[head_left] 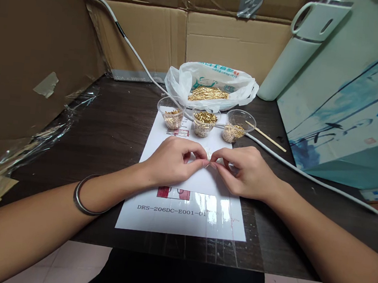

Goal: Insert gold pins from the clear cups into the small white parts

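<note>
My left hand and my right hand meet over the printed paper, each with thumb and index finger in a pinch. Whatever is between the fingertips is too small to make out. Just behind them stand three clear plastic cups holding small gold-coloured metal pieces: a left cup, a middle cup and a right cup. Something small and whitish shows behind my fingertips, partly hidden. The paper lies under both hands, bearing a line of print and a red-edged picture.
An open white plastic bag holds many thin gold pins behind the cups. A wooden stick leans on the right cup's rim. A white cable crosses the dark table. A white bottle stands at the back right.
</note>
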`<action>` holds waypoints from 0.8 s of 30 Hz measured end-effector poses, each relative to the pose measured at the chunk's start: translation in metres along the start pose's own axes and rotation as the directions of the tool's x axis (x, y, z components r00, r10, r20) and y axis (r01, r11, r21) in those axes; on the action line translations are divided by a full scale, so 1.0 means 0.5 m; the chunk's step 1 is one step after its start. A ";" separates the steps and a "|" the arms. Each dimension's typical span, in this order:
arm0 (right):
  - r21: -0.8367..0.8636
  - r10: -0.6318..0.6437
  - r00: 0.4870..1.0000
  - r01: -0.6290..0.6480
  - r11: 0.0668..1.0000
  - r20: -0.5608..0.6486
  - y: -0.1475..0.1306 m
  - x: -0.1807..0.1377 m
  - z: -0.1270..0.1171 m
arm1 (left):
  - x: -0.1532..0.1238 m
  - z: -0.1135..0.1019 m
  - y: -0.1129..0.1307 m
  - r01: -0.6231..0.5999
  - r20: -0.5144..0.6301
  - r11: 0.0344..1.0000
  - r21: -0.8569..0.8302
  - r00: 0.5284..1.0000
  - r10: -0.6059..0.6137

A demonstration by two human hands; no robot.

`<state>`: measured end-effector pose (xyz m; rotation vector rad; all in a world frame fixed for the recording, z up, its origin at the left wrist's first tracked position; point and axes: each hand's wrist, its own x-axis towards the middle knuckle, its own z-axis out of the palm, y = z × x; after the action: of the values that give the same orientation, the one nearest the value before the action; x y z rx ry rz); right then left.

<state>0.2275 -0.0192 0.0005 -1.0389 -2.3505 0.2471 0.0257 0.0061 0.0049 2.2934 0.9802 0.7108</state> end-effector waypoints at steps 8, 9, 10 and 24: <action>0.002 0.001 1.000 -0.001 1.000 0.013 0.000 0.002 -0.002 | 0.002 -0.002 -0.002 0.040 -0.088 0.997 -0.067 0.995 -0.046; 0.003 -0.002 1.000 0.002 1.000 0.011 0.000 0.002 -0.002 | 0.002 -0.002 -0.002 0.052 -0.089 0.996 -0.068 0.994 -0.058; 0.003 -0.002 1.000 0.002 1.000 0.010 0.000 0.002 -0.002 | 0.002 -0.002 -0.003 0.063 -0.085 0.996 -0.068 0.994 -0.069; -0.026 -0.012 1.000 0.013 1.000 0.008 -0.003 0.002 0.001 | -0.001 0.002 0.002 0.002 0.004 1.000 0.018 1.000 -0.002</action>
<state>0.2258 -0.0193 0.0009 -1.0369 -2.3723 0.2167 0.0267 0.0049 0.0049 2.3085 0.9906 0.6989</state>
